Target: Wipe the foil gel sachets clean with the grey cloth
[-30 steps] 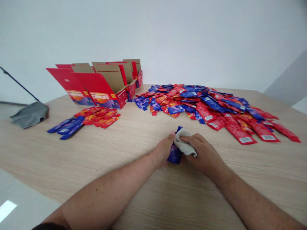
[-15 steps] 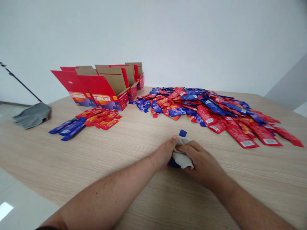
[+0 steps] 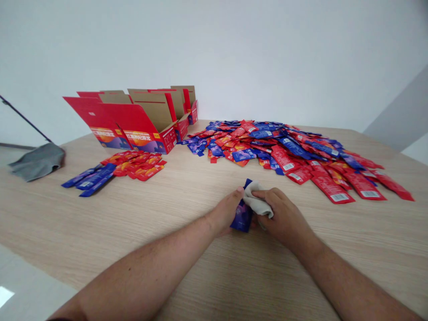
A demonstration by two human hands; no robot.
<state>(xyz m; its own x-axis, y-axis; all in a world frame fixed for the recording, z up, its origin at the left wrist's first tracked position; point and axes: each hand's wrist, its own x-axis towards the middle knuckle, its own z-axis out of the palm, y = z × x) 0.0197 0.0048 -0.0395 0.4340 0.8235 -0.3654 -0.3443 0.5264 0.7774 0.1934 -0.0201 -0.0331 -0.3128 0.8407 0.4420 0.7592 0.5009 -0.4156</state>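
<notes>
Low over the front middle of the table, my left hand (image 3: 228, 211) is closed on a dark blue sachet (image 3: 242, 218), its thumb along the left edge. My right hand (image 3: 281, 215) grips a pale grey cloth (image 3: 257, 201), which lies against the sachet's upper right part. The cloth covers some of the sachet, and the fingers beneath are mostly hidden. Beyond my hands lies a big pile of red and blue sachets (image 3: 267, 138).
Open red cardboard boxes (image 3: 140, 136) stand in rows at the back left. Before them on the wooden table (image 3: 160, 240) lie a group of red sachets (image 3: 137, 165) and several blue sachets (image 3: 90, 178). A darker grey cloth (image 3: 38, 161) rests at the left edge.
My right hand has shifted the cloth up and to the right, uncovering the sachet's lower face. The sachet stays in my left hand, and the whole view has turned slightly right.
</notes>
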